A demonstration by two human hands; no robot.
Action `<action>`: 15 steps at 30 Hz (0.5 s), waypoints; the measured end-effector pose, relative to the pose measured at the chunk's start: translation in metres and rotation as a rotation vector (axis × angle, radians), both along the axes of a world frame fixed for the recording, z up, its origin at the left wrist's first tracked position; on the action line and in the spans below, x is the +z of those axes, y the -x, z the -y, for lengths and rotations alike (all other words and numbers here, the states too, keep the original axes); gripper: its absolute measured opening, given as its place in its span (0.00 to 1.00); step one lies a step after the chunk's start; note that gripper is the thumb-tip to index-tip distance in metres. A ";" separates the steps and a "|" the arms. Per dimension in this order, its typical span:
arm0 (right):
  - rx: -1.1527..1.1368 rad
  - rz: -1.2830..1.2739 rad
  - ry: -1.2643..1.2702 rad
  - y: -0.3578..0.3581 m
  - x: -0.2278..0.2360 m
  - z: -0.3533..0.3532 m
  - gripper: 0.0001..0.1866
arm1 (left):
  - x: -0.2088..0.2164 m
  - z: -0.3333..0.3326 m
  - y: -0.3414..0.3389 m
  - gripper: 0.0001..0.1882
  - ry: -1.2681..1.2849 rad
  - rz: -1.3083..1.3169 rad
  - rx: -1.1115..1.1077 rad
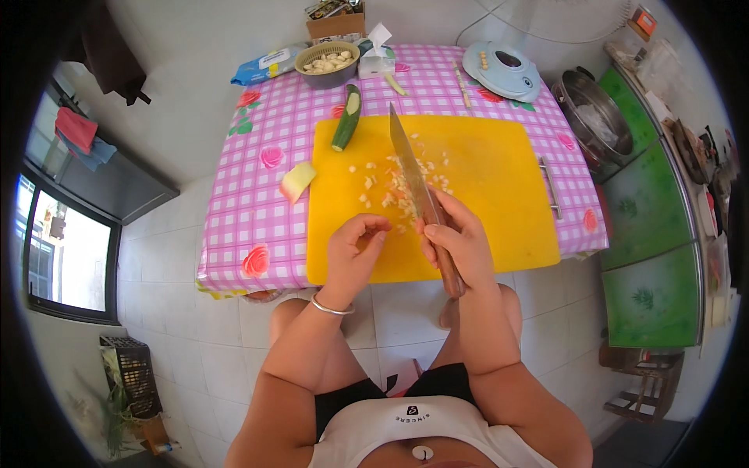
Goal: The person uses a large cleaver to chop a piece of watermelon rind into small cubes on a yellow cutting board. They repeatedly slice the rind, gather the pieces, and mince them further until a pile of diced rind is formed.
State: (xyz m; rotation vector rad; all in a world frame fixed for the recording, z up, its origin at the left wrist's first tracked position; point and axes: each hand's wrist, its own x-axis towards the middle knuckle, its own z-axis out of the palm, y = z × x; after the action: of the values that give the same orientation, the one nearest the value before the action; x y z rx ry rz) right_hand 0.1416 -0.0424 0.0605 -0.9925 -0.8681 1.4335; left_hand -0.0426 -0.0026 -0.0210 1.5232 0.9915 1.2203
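My right hand (pixel 459 238) grips the brown wooden handle of a kitchen knife (pixel 407 160). The long blade slants up and away to the left over a yellow cutting board (pixel 499 195). Beneath and beside the blade lie scattered small chopped pale pieces (pixel 398 195), a few tinged orange. To the left, my left hand (pixel 357 248) hovers by the board's near part, fingers curled in toward the thumb with nothing visible in them. A dark green cucumber (pixel 347 117) with a pale cut patch rests across the board's far left corner. A pale green and pink chunk (pixel 298 182) sits on its left edge.
A pink checked tablecloth (pixel 250 187) covers the table. Along its far side are a basket of pale cloves (pixel 328 66), a blue packet (pixel 265 66), a tissue box (pixel 378 64) and a light blue round appliance (pixel 502 72). At right, a large metal pot (pixel 593 117) stands by green cabinets (pixel 647 210).
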 end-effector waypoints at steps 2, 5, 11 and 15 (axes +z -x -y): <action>0.012 -0.051 -0.005 0.000 0.001 0.002 0.33 | -0.001 0.000 0.001 0.08 -0.001 -0.012 0.003; 0.032 -0.051 -0.006 -0.001 -0.004 -0.002 0.32 | 0.001 0.000 0.000 0.09 -0.002 -0.017 -0.002; 0.046 -0.068 -0.003 -0.001 -0.002 -0.002 0.32 | 0.000 0.000 0.002 0.09 -0.001 -0.023 -0.004; 0.028 -0.036 0.012 -0.002 -0.010 -0.007 0.32 | 0.003 0.000 -0.001 0.09 0.010 -0.018 -0.019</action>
State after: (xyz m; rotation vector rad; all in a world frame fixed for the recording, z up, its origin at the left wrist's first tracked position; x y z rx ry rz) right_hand 0.1438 -0.0350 0.0506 -0.9642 -0.8507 1.4773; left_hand -0.0421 -0.0024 -0.0183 1.5346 0.9920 1.1886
